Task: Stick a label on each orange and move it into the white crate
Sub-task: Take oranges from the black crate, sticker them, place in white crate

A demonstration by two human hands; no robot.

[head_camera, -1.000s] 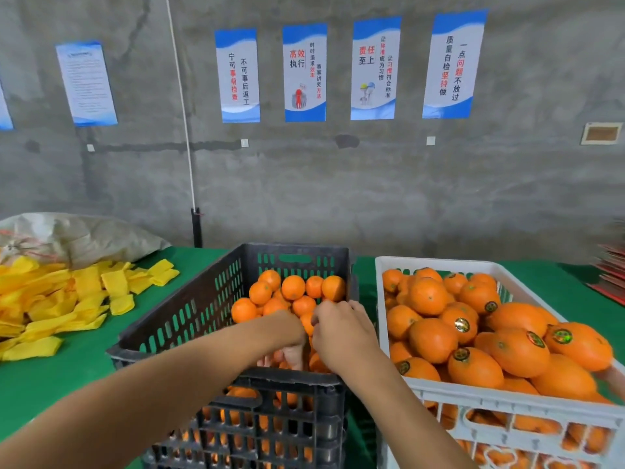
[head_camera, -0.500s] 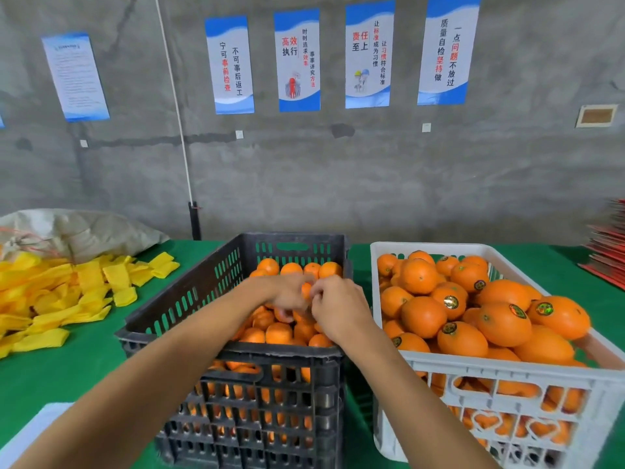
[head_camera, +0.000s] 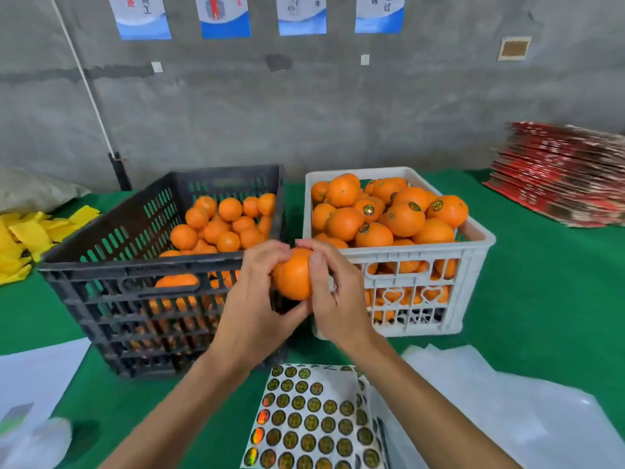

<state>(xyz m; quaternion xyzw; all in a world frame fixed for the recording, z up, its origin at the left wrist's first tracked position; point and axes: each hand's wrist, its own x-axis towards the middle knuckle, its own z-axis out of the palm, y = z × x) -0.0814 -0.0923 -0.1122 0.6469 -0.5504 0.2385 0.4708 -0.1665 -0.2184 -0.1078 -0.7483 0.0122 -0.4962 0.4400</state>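
Nearest the camera, a sticker sheet (head_camera: 313, 421) is lying flat on the green table (head_camera: 541, 299), rows of round labels facing up, with clear plastic bags (head_camera: 500, 407) sitting just to its right. Above the sheet, both hands are meeting in mid-air: the left hand (head_camera: 252, 299) is cupping an orange (head_camera: 292, 275) from below and the side, fingers curled round it, while the right hand (head_camera: 333, 292) is gripping the same fruit, thumb pressing on its top. The orange is hanging in front of the gap between the two crates. Behind it on the left, the black crate (head_camera: 135, 265) is holding unlabelled oranges; on the right, the white crate (head_camera: 473, 262) is brimming with stickered ones. Farther right, a red stack (head_camera: 558, 177) is resting by the wall.
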